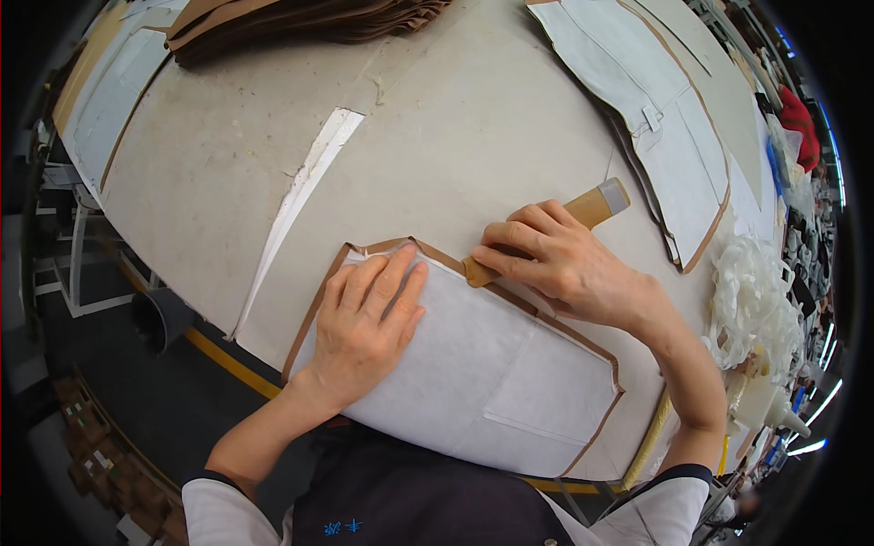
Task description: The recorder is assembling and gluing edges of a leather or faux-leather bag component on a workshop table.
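Observation:
A white-backed panel [496, 364] with a narrow brown folded border lies on the table in front of me. My left hand [369, 309] rests flat on its upper left part, fingers spread, the fingertips reaching the border at the far corner. In my right hand [560, 259] is a flat wooden stick [594, 206] with grey wrapping on its outer end. The stick's rounded tip meets the brown border at the panel's far edge, right of my left fingers. My right fingers cover the middle of the stick.
Brown layered pieces [291, 27] are stacked at the back left. Another white-backed panel [642, 100] lies at the back right. A white strip [305, 187] lies left of centre on the table [200, 173]. Crumpled translucent plastic [751, 300] lies at the right edge.

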Action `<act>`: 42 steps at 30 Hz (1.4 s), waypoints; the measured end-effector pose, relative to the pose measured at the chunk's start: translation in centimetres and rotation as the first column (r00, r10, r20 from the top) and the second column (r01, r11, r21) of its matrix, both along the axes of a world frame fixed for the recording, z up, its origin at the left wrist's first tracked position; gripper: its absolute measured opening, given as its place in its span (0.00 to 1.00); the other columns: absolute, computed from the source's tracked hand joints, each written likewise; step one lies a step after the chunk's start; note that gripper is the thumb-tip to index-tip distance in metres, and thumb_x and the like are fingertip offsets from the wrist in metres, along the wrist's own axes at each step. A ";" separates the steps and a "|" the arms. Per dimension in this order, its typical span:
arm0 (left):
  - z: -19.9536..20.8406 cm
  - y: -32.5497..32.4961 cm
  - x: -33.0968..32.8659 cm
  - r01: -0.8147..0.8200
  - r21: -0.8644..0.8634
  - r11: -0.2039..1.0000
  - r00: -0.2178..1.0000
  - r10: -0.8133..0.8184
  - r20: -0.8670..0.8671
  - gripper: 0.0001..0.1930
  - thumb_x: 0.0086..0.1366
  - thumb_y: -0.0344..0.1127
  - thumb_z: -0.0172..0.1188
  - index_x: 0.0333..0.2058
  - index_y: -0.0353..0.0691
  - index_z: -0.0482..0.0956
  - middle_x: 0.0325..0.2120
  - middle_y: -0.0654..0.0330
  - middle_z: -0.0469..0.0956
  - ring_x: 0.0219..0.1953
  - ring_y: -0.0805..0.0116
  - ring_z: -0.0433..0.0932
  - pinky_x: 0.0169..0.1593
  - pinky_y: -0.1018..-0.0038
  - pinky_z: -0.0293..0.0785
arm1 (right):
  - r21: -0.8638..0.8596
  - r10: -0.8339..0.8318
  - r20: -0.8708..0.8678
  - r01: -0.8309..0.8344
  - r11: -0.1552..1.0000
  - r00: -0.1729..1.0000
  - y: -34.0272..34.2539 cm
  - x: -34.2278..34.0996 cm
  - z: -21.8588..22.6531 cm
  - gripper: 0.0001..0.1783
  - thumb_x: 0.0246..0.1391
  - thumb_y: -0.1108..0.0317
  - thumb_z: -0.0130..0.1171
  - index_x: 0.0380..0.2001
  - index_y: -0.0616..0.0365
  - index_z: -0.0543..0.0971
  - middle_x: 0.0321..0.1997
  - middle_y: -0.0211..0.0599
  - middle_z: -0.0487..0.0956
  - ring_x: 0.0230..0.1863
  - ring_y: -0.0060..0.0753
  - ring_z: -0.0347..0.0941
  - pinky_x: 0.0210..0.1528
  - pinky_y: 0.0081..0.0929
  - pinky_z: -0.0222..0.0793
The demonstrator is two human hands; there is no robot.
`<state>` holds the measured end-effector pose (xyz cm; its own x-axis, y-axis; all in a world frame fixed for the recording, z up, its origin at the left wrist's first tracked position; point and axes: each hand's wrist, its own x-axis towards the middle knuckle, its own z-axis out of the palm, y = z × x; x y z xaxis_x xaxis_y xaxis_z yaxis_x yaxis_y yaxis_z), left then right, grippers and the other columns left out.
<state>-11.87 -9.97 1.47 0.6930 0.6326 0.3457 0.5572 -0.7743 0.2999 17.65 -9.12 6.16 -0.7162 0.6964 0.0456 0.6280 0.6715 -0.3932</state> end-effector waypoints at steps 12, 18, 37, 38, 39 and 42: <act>0.1 0.2 0.3 -0.010 -0.012 1.000 0.999 0.009 -0.031 0.26 0.59 0.33 0.69 0.56 0.30 0.81 0.62 0.51 0.77 0.58 0.55 0.75 0.59 0.58 0.71 | 0.037 0.128 -0.094 -0.125 0.991 0.987 4.2 -1.5 -1.1 0.18 0.54 0.74 0.60 0.49 0.63 0.84 0.50 0.36 0.78 0.52 0.38 0.71 0.55 0.36 0.67; 0.1 0.1 0.4 -0.031 -0.018 0.999 0.998 0.030 -0.050 0.27 0.59 0.34 0.69 0.57 0.30 0.81 0.62 0.51 0.77 0.58 0.55 0.75 0.58 0.58 0.71 | 0.078 0.188 -0.074 -0.183 0.980 0.979 6.0 -2.3 -0.9 0.17 0.55 0.71 0.62 0.48 0.61 0.84 0.48 0.33 0.78 0.52 0.35 0.72 0.56 0.34 0.67; 0.1 0.3 0.1 -0.061 -0.002 0.998 0.998 0.061 -0.014 0.23 0.58 0.34 0.70 0.53 0.33 0.84 0.56 0.51 0.79 0.55 0.53 0.78 0.54 0.60 0.76 | 0.070 0.390 0.027 -0.391 0.918 0.920 10.4 -4.6 -0.1 0.06 0.52 0.70 0.68 0.34 0.55 0.88 0.36 0.24 0.78 0.48 0.29 0.72 0.61 0.31 0.68; 0.1 0.3 0.1 -0.061 0.000 0.998 0.998 0.061 -0.008 0.23 0.58 0.34 0.70 0.52 0.33 0.85 0.55 0.51 0.80 0.54 0.53 0.79 0.53 0.60 0.77 | 0.073 0.405 0.023 -0.406 0.911 0.914 10.6 -4.7 -0.1 0.04 0.52 0.69 0.69 0.32 0.55 0.88 0.35 0.23 0.78 0.47 0.29 0.72 0.61 0.30 0.68; 0.2 0.4 0.1 -0.061 -0.001 0.998 0.998 0.061 -0.009 0.23 0.58 0.34 0.70 0.52 0.33 0.85 0.55 0.51 0.80 0.54 0.53 0.79 0.53 0.60 0.77 | 0.072 0.405 0.022 -0.406 0.911 0.914 10.8 -4.8 0.1 0.04 0.52 0.69 0.69 0.32 0.55 0.88 0.35 0.23 0.78 0.47 0.29 0.72 0.61 0.30 0.68; 0.2 0.5 0.1 -0.071 0.019 0.997 0.997 0.071 -0.009 0.18 0.65 0.36 0.67 0.51 0.32 0.85 0.53 0.52 0.81 0.53 0.59 0.80 0.53 0.63 0.80 | 0.054 0.441 0.054 -0.444 0.895 0.896 11.2 -5.2 0.3 0.03 0.52 0.69 0.68 0.29 0.56 0.88 0.33 0.23 0.78 0.47 0.29 0.72 0.60 0.29 0.68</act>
<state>-11.75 -9.51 1.70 0.6497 0.6738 0.3519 0.6137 -0.7381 0.2802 12.41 2.11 6.46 -0.9516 0.3040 0.0446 0.2744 0.9061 -0.3220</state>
